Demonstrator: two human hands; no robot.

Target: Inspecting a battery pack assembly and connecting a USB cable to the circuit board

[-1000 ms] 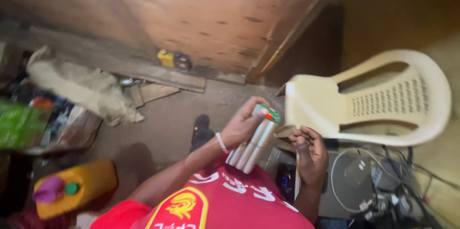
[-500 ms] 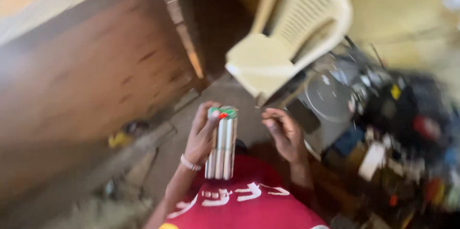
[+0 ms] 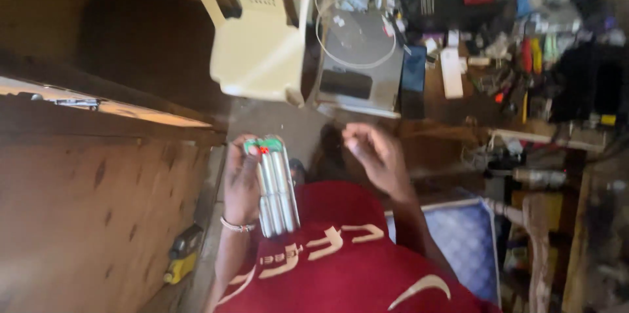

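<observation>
My left hand (image 3: 241, 179) grips a bundle of long silver cylinders (image 3: 276, 190) with green and red caps at the far end, held upright in front of my red shirt. To the right of the bundle my right hand (image 3: 375, 156) hovers with its fingers loosely curled. Whether it pinches something small is too blurred to tell. A bracelet sits on my left wrist.
A cream plastic chair (image 3: 262, 31) stands ahead. Right of it a grey box-shaped device (image 3: 360, 57) lies among cables, with a cluttered workbench (image 3: 511, 51) of tools beyond. A wooden panel (image 3: 85, 208) fills the left, a yellow tool (image 3: 180, 260) by it, a blue-white mat (image 3: 468, 241) at right.
The view has swung right and the chair now sits straight ahead. My left hand keeps hold of the cylinders; my right hand has opened slightly and stays beside them.
</observation>
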